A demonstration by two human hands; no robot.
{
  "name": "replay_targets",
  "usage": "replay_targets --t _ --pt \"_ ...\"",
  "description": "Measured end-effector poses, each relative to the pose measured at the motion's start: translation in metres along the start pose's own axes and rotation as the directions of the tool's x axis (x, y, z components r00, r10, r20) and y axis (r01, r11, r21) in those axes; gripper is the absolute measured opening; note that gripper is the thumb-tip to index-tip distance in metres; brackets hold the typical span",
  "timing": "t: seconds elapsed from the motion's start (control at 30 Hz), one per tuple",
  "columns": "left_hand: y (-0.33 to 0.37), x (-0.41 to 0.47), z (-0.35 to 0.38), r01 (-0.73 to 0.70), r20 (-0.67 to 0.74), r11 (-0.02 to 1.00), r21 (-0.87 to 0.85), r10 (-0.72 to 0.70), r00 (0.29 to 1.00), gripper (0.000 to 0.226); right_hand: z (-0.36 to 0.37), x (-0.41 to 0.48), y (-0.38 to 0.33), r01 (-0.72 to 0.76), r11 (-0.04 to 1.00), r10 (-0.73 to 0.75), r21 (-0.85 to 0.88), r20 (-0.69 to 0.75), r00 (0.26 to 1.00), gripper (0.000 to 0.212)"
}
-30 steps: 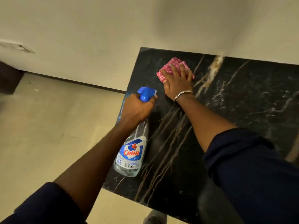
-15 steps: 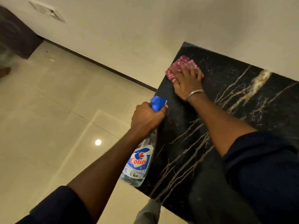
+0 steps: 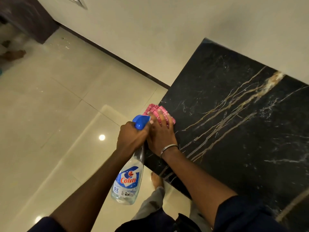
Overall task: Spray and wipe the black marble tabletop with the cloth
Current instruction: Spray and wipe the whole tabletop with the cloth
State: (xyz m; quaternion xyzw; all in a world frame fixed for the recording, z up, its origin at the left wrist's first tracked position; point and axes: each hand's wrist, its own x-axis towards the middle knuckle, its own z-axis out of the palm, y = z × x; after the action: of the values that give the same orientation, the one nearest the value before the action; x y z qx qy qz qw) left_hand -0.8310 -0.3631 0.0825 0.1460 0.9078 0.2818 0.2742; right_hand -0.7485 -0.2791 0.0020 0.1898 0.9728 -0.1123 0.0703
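Note:
The black marble tabletop (image 3: 234, 124) with gold and white veins fills the right half of the head view. A folded pink checked cloth (image 3: 154, 110) lies at the tabletop's left edge and partly overhangs it. My right hand (image 3: 161, 133), with a metal bangle at the wrist, presses flat on the cloth with straight fingers. Just left of it, off the table over the floor, my left hand (image 3: 132, 137) grips the neck of a clear Colin spray bottle (image 3: 127, 180) with a blue trigger head. The two hands touch.
A cream wall (image 3: 167, 30) with a dark skirting runs behind the table. Glossy beige floor tiles (image 3: 58, 123) spread to the left. My bare foot (image 3: 156, 180) stands by the table's near corner. A dark cabinet (image 3: 28, 19) sits at the far left.
My right hand has dragged the cloth from the far corner toward me along the left edge, until it meets my left hand. The view has swung left and down.

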Motion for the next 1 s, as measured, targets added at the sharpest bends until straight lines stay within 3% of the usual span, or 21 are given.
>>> replay_targets --t 0.23,0.43,0.7,1.0 --pt "-0.035 -0.021 -0.009 0.005 -0.013 1.000 -0.021 -0.006 1.000 0.045 0.018 -0.054 -0.059 0.137 0.991 -0.137 0.002 0.043 0.990 0.066" --pt "-0.035 -0.035 -0.004 -0.039 0.036 0.999 -0.017 0.039 0.999 0.037 0.013 -0.073 -0.063 0.177 0.984 -0.175 -0.028 0.058 0.983 0.063" --pt "-0.009 -0.059 0.026 -0.207 0.171 0.978 0.010 0.202 0.964 0.039 0.033 -0.150 -0.030 0.029 0.999 -0.028 -0.021 0.048 0.998 0.078" --pt "0.035 -0.072 0.066 -0.341 0.402 0.940 -0.008 0.316 0.860 0.043 0.046 -0.275 0.027 -0.170 0.985 0.169 -0.026 -0.033 0.985 0.061"
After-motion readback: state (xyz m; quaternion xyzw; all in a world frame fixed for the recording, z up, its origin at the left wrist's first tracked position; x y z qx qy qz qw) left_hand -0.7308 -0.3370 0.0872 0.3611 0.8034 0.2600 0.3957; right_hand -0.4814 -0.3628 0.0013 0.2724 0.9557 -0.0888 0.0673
